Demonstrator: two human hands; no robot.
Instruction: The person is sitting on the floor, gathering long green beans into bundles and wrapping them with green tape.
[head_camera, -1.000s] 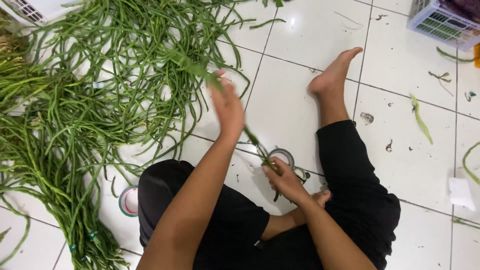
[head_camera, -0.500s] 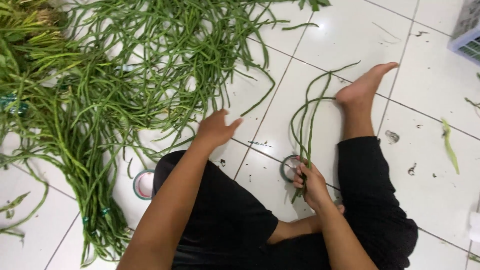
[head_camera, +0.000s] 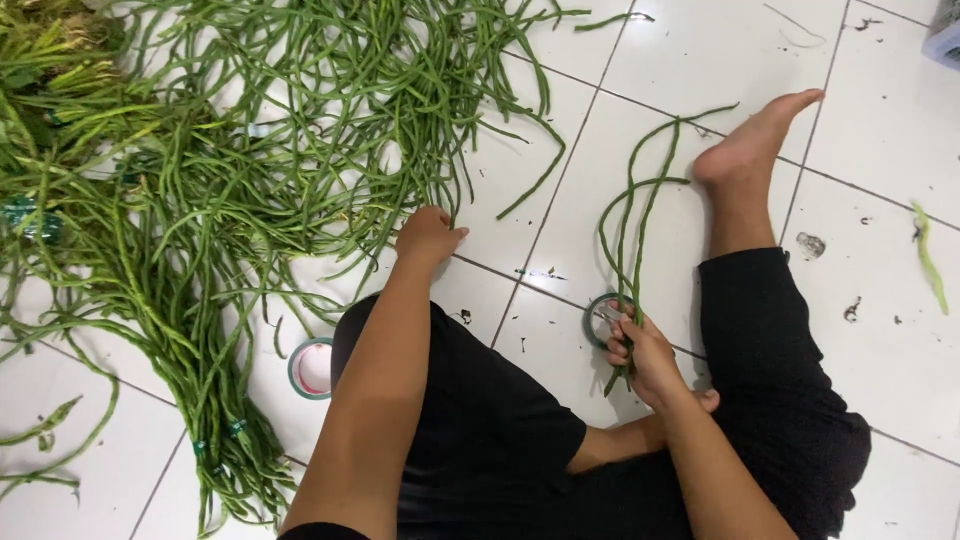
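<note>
Left hand (head_camera: 428, 236) reaches forward into the loose heap of long beans (head_camera: 300, 110); fingers curled narrow at the heap's near edge, knuckles up, so whether any pod is pinched under them cannot be told. Right hand (head_camera: 640, 352) is closed around the stem ends of a small bunch of beans (head_camera: 635, 215), about 4 or 5 pods, which loop forward from the fingers over the white tile floor (head_camera: 880, 180), just beside the bare foot (head_camera: 755, 145).

Step in hand, by judgement: gathering pods into a bunch. Next move calls for the left hand to pick out pods from the heap's edge and carry them across to the right fist, ends level.

Packaging: 1 roll of green tape (head_camera: 603, 318) lies touching the right fingers, partly under them. A 2nd roll of green tape (head_camera: 312, 368) sits well left of the left hand's forearm, near the tied bundles (head_camera: 215, 440). Basket corner (head_camera: 945, 42) far right, top; no readable labels.
</note>
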